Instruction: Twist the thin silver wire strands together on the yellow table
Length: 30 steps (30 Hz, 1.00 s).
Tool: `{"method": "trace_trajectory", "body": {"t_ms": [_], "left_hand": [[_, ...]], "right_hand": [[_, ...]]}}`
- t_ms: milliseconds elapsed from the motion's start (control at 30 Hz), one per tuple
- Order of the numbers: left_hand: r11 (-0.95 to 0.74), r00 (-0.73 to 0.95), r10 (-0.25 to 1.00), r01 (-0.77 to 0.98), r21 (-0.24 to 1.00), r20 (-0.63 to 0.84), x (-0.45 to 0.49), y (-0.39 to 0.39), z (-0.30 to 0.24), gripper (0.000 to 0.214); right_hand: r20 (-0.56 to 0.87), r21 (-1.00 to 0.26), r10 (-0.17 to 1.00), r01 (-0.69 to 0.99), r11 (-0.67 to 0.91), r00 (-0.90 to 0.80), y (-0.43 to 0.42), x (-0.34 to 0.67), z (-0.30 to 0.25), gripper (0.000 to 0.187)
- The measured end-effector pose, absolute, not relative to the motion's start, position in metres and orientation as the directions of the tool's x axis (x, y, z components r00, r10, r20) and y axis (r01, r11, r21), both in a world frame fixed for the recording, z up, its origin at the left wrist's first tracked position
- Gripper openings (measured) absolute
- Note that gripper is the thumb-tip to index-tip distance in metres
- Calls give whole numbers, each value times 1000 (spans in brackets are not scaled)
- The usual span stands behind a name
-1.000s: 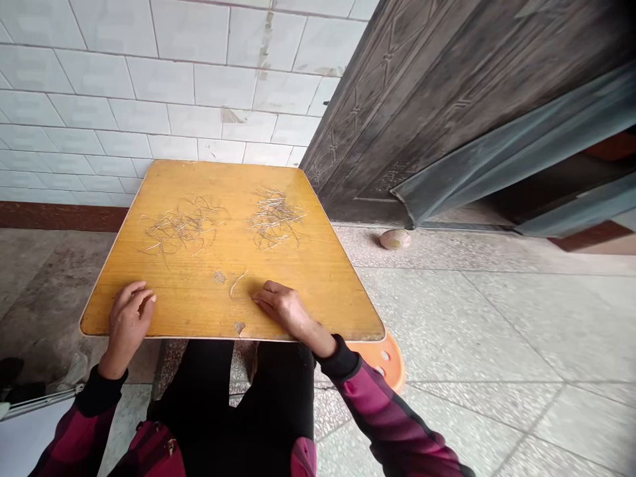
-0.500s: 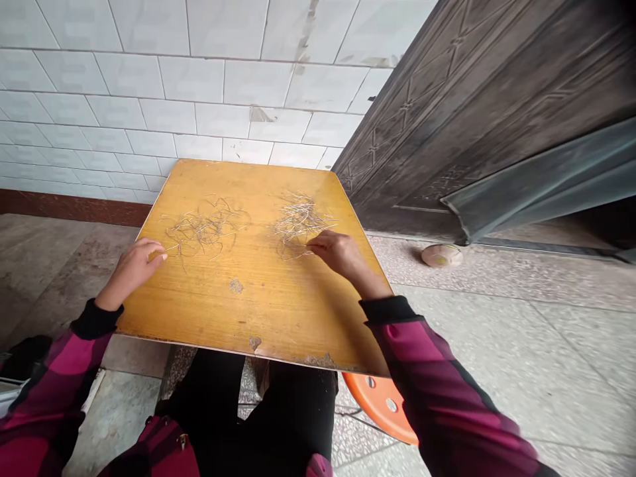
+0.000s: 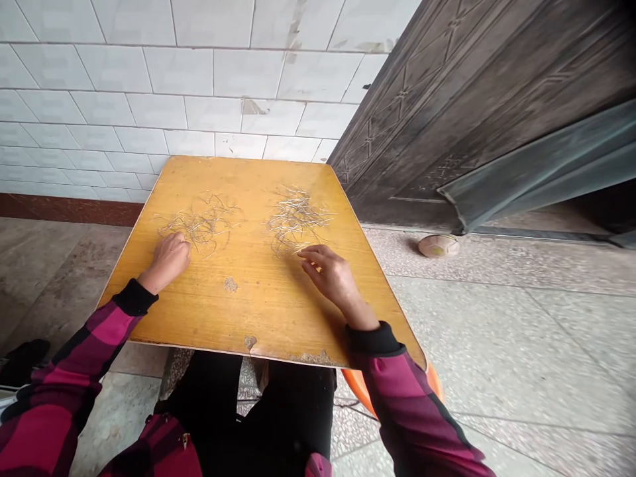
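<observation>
A yellow wooden board (image 3: 258,311) rests across my lap. Two loose heaps of thin pale strands lie on its far half: a tangled left heap (image 3: 203,222) and a straighter right heap (image 3: 295,215). My left hand (image 3: 167,260) is curled with its fingertips at the near edge of the left heap, pinching at strands too fine to make out. My right hand (image 3: 328,275) lies just below the right heap, fingers loosely spread and holding nothing that I can see.
White tiled wall (image 3: 149,99) stands behind the board. A dark metal door (image 3: 472,99) runs along the right. A small round ball (image 3: 437,246) lies on the terrazzo floor by the door. An orange plastic stool (image 3: 358,391) shows under the board's right corner.
My left hand has moved right into the left heap and curled. My right hand has drawn back from the right heap toward me, after carrying a single strand up from the board's near part.
</observation>
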<state>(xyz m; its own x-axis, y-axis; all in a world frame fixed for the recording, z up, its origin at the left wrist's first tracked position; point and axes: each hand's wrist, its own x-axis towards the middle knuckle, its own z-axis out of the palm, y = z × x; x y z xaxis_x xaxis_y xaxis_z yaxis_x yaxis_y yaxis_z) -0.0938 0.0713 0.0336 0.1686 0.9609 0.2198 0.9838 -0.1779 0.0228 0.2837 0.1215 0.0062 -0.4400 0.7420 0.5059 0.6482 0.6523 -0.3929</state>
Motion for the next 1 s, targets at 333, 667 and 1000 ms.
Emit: {"method": "trace_trajectory", "body": {"t_ms": [333,667,1000], "left_hand": [[-141,-39,914,903,407,404,-111,60,77,14],[-155,-349,884,409,899,311,-107,69,94,10],[-63,-277,959,26,998,68,-78,65,80,17]], "right_hand": [[499,-422,732,607,673,-465,119,283,0,20],[461,-457,751,599,657,-473,114,277,0,21],[401,-534,790,583,613,-463,111,275,3,21]]}}
